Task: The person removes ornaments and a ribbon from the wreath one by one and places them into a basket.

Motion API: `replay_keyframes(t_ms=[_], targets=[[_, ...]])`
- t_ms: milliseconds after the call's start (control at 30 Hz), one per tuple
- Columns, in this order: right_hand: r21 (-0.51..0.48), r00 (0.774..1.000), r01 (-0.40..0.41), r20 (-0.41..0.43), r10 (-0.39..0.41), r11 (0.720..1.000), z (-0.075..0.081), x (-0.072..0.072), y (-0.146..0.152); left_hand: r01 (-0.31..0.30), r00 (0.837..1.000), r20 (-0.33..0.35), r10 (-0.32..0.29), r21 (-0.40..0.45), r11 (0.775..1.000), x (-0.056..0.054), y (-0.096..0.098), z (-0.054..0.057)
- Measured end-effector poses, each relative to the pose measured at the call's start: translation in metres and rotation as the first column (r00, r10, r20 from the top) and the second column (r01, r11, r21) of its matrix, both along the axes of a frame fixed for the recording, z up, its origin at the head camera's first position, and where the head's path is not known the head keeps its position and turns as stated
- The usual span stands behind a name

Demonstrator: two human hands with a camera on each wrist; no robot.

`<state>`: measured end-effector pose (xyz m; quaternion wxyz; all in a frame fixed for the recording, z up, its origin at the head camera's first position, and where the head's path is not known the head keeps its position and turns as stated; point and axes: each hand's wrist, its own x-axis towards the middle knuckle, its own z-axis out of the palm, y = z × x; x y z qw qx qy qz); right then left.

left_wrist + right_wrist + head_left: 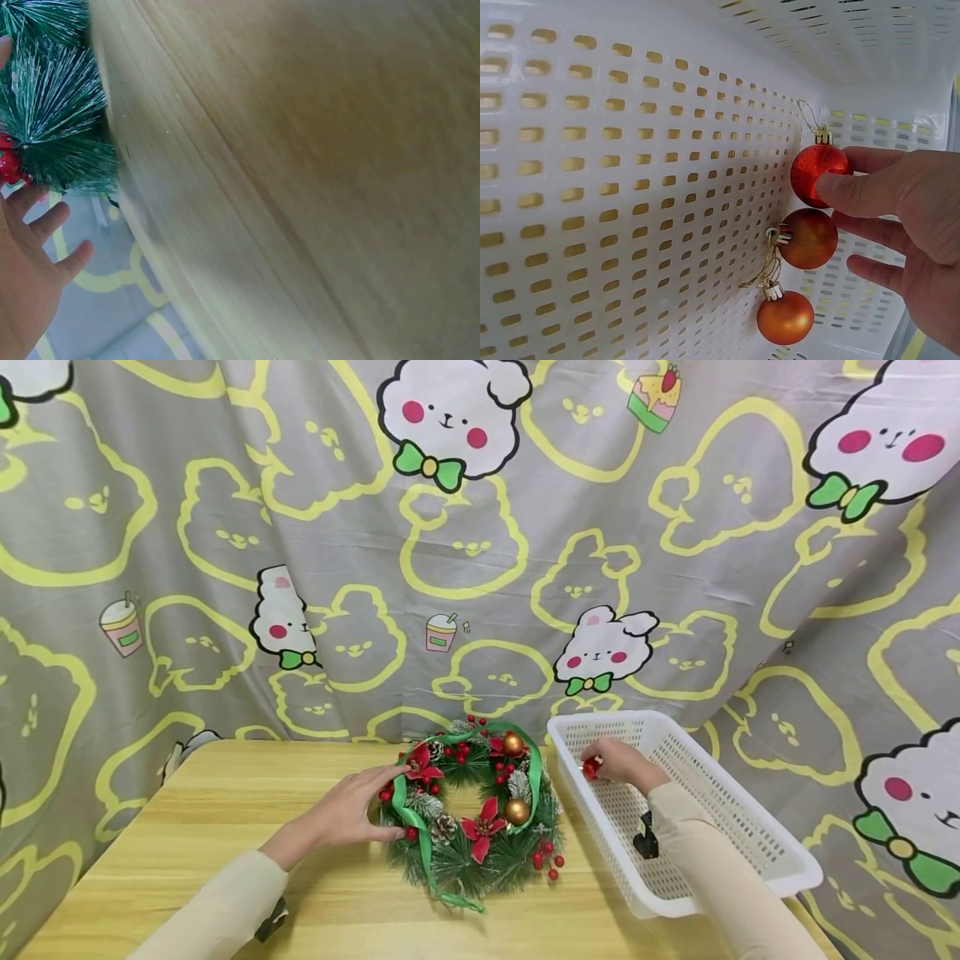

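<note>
A Christmas wreath lies on the table, trimmed with red poinsettias, berries, pine cones, gold baubles and a loose green ribbon. At its left side is my left hand, fingers spread against the greenery; the left wrist view shows straight fingers beside the pine needles. My right hand reaches into the white basket. Between thumb and forefinger it pinches a red bauble with a gold cap and string loop. Two orange-gold baubles sit just below it in the right wrist view.
The basket has slotted walls and stands at the right of the wooden table. Behind the table hangs a grey curtain with cartoon prints. Small black devices show beside both forearms.
</note>
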<state>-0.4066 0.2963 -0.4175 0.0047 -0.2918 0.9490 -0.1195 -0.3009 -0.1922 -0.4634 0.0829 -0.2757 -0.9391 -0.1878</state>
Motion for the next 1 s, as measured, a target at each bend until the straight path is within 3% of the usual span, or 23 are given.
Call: replay_keyframes(t_ms=[267,833,1000], targets=[[0.024,1.0,-0.013,-0.014,0.014,1.0,-0.0004,-0.0007,0.0001,0.004,1.0,0.002,-0.004,0.002,1.0,0.0001,0.0007,0.0017],[0.031,0.998,0.057,0.025,-0.057,0.998,0.004,-0.0015,-0.0014,0.003,1.0,-0.008,-0.003,-0.002,1.0,0.0004,0.0,0.0006],[0.009,1.0,0.021,0.022,-0.021,1.0,0.0071,-0.0002,0.0019,0.005,1.0,-0.014,-0.005,-0.001,1.0,0.0005,0.0,0.001]])
